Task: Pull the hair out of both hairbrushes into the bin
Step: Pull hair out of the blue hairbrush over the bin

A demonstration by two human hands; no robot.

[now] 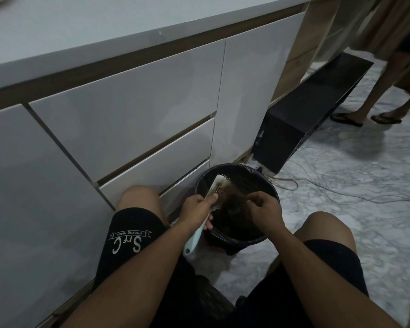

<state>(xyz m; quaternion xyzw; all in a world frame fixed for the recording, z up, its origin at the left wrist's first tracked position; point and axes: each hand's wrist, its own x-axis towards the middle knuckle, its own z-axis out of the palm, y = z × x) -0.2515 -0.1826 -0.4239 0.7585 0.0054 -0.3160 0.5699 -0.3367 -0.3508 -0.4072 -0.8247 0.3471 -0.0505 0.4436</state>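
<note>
The left hand (195, 209) grips the pale plastic hairbrush (214, 185), its long axis slanting up-right over the round black bin (274, 192), while the right hand (263, 208) just beside pinches the brown hair clump (234, 200).

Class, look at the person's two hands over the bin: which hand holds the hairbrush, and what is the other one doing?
The left hand grips the pale hairbrush over the black bin. The right hand holds no brush; its fingers pinch at the brown hair.

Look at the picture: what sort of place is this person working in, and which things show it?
Probably a room in a home. Glossy white cabinet drawers under a countertop, a marble-patterned tiled floor with loose cables, and a small black bin all suggest it.
</note>
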